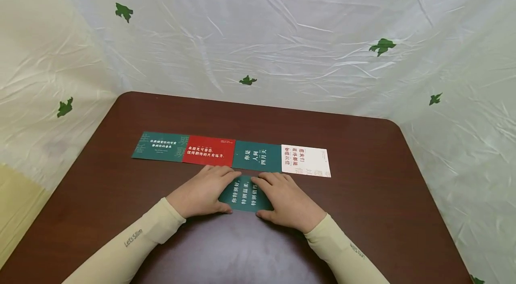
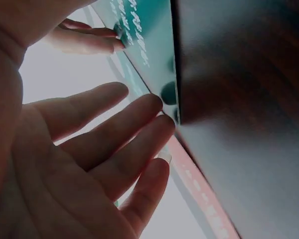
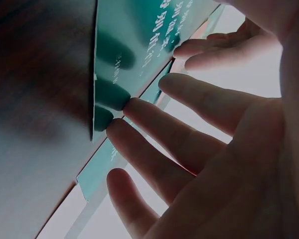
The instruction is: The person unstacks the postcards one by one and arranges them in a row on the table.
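Note:
A green card (image 1: 243, 199) printed with white characters lies on the table between my two hands. My left hand (image 1: 203, 192) rests along its left side, fingers extended and thumb toward the near edge. On the opposite side, my right hand (image 1: 291, 201) touches the card in the same manner. Both wrist views show relaxed, spread fingers at the card's surface and edge, none curled round it. Just beyond my fingertips runs a row of cards: a green card (image 1: 160, 152) at left, a red card (image 1: 209, 146), another green card (image 1: 251, 163) and a white card (image 1: 312, 162) at right.
The dark brown table (image 1: 375, 212) has rounded far corners. White cloth (image 1: 282, 28) with green leaf patterns hangs behind and at both sides. Yellowish fabric (image 1: 20, 212) shows at the left edge.

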A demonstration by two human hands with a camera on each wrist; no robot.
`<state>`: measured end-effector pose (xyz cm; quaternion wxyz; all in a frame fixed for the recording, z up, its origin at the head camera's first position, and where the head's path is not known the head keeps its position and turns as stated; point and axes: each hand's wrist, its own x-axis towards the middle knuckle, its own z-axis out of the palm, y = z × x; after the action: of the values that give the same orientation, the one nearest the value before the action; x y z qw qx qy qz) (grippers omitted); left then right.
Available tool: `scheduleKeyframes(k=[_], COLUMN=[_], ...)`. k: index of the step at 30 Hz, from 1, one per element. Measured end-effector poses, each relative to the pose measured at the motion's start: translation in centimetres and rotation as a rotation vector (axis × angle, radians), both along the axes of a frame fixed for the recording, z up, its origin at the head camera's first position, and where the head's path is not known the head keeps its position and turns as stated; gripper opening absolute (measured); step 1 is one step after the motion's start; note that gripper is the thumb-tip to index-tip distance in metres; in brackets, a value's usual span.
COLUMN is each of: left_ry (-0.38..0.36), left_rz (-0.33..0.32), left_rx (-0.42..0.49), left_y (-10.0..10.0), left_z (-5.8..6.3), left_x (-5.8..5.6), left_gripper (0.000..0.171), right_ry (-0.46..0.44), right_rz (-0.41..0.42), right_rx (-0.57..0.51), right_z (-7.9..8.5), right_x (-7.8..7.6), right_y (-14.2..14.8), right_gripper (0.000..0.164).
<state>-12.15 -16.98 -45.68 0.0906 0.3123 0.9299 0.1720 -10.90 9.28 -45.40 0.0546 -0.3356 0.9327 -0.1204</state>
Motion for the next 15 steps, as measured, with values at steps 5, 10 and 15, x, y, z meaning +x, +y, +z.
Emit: scheduleKeyframes(k=[5, 10, 15], left_ry=[-0.036, -0.051, -0.07], left_rz=[0.011, 0.031, 0.045], left_rx=[0.024, 0.054, 0.06], left_y=[-0.1, -0.09, 0.03], left_z=[-0.21, -0.15, -0.38], left_x=[-0.29, -0.55, -0.59], left_gripper=[0.096, 0.098, 0.099], right_ry=[0.012, 0.026, 0.008], right_rz=[-0.002, 0.002, 0.003], right_rx=[-0.002, -0.016, -0.022], right_z=[-0.12, -0.13, -0.21], right_x=[-0.16, -0.36, -0.38], right_y=[-0.06, -0.19, -0.27], right_gripper=[0.077, 0.075, 0.077])
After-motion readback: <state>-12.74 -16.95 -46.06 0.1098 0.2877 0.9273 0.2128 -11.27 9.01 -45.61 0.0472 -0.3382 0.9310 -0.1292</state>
